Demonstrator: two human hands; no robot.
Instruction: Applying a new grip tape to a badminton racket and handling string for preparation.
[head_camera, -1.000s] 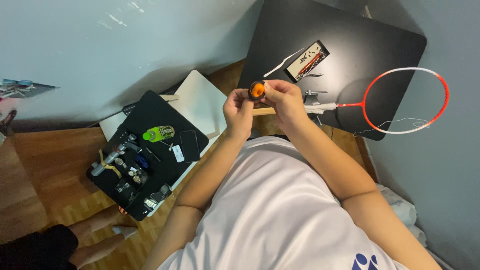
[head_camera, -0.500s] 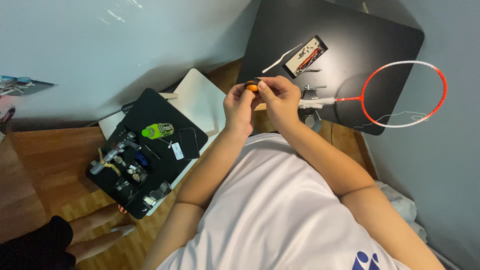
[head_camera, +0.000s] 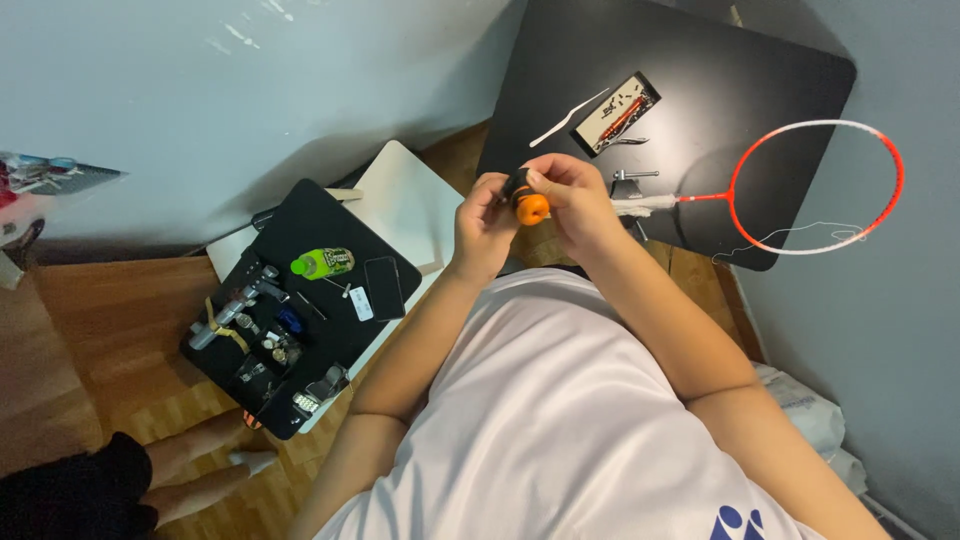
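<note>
Orange-and-black small tool (head_camera: 527, 203) sits pinched between both hands, raised in front of the person's chest, just off the near edge of the black table (head_camera: 760, 70). Left hand (head_camera: 483, 225) is curled closed around the tool's dark end from the nine o'clock side, thumb on top. Right hand (head_camera: 572, 195) is closed too, fingertips gripping the orange part from three o'clock (what exactly the tool is cannot be told at this size).

At three o'clock from the hands a red-and-white badminton racket (head_camera: 815, 185) lies flat on the table, its white-wrapped handle pointing toward the right hand and a loose string trailing off the frame. At one o'clock lies a flat black case (head_camera: 617, 112) holding small tools, with a thin white stick (head_camera: 567, 119) just beside it.

At eight o'clock, well apart from the hands, a black tray (head_camera: 300, 300) rests on a white stool (head_camera: 410, 205), carrying a green bottle (head_camera: 323, 263), a dark phone (head_camera: 383, 287) and assorted small metal parts.
</note>
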